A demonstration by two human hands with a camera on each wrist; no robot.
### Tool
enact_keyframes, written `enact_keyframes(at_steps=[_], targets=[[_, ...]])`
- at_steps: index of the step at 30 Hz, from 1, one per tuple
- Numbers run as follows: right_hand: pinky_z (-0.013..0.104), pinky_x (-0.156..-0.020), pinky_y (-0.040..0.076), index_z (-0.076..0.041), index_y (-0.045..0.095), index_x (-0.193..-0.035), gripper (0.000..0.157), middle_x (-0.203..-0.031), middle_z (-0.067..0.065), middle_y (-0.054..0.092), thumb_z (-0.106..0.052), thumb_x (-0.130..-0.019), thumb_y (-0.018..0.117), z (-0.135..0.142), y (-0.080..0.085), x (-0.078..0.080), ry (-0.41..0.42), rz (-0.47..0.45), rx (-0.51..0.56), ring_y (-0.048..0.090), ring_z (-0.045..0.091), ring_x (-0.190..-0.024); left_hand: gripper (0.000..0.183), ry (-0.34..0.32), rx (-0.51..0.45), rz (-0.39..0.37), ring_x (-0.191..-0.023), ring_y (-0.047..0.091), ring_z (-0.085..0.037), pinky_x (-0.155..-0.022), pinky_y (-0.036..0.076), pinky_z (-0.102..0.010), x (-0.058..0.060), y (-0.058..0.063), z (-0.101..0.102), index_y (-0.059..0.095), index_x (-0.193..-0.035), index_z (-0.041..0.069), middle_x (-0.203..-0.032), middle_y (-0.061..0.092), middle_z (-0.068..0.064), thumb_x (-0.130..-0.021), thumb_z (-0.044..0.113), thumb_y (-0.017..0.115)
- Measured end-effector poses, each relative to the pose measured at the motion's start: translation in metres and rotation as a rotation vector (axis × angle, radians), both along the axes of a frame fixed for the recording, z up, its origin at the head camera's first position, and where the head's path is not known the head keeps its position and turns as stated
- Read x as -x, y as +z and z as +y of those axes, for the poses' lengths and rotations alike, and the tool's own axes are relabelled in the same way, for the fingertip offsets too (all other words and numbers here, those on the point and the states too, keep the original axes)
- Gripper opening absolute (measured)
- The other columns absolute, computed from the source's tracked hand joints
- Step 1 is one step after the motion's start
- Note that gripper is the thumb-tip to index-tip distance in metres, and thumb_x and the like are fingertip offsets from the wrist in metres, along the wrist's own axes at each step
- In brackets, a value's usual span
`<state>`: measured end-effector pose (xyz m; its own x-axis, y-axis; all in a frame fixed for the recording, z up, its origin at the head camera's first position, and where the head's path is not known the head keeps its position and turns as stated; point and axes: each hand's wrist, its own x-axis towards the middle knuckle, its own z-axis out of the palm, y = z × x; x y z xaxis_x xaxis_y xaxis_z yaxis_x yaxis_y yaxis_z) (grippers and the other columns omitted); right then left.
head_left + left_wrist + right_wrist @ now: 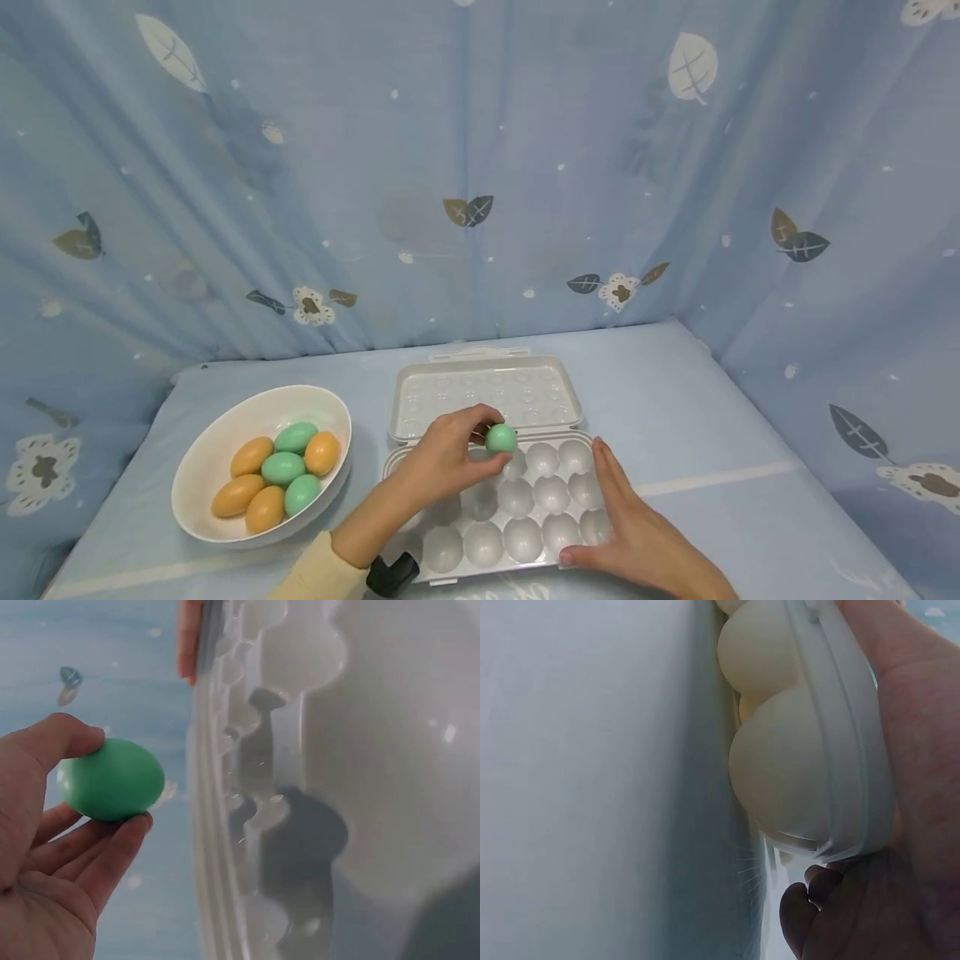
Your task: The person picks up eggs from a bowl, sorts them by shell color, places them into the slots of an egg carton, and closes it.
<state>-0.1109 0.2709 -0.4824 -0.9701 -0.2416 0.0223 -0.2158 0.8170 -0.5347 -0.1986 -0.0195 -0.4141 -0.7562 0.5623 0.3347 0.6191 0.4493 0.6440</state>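
My left hand (pixel 459 450) pinches a smooth green egg (pixel 501 438) between thumb and fingertips, above the back rows of a white plastic egg tray (pixel 483 545). In the left wrist view the same egg (pixel 112 780) lies across the fingertips, apart from the tray's wall. My right hand (pixel 637 533) touches the tray's front right corner, its straight fingers along the right side and its thumb at the front edge. The right wrist view shows the rounded undersides of the tray's cups (pixel 780 765) beside the palm. The cups in sight hold no eggs; the left forearm hides some.
A white bowl (pixel 183 479) with several orange and green eggs stands left of the tray. The tray's lid (pixel 480 398) lies folded back behind it. A light blue cloth (pixel 675 400) covers the table, and a patterned blue curtain (pixel 465 133) hangs behind.
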Motion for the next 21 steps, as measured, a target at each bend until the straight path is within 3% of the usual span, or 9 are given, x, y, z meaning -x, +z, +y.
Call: enact_keyframes(at_steps=[5,10,21], targets=[[0.054,-0.105,0.051,-0.021,-0.009,-0.166,0.140,-0.175,0.005,0.000,-0.082,-0.071,0.073,0.000,0.000,0.001,-0.007,-0.021,0.009,0.044,0.031,-0.144,0.032,-0.103,-0.020,-0.120,-0.100,0.072,-0.015,-0.090,0.062,-0.030,0.014,-0.008,0.021,0.065,-0.116,0.010,-0.107,0.072,0.001,-0.089,0.016,0.081],[0.054,-0.105,0.051,-0.024,-0.010,-0.166,0.138,-0.175,0.002,-0.004,-0.081,-0.073,0.074,0.000,0.001,0.002,-0.001,-0.048,0.024,0.045,0.031,-0.143,0.033,-0.174,-0.008,-0.185,-0.104,0.070,-0.013,-0.092,0.060,-0.025,0.024,-0.014,0.042,0.065,-0.118,0.010,-0.109,0.072,-0.001,-0.090,0.019,0.081],[0.057,-0.098,0.054,-0.025,-0.014,-0.165,0.139,-0.174,0.002,-0.007,-0.076,-0.073,0.077,0.001,0.002,0.001,0.003,-0.090,0.050,0.055,0.036,-0.132,0.035,-0.217,0.032,-0.174,-0.104,0.071,-0.008,-0.093,0.057,-0.019,0.031,-0.025,0.079,0.068,-0.119,0.008,-0.113,0.075,-0.005,-0.089,0.020,0.083]])
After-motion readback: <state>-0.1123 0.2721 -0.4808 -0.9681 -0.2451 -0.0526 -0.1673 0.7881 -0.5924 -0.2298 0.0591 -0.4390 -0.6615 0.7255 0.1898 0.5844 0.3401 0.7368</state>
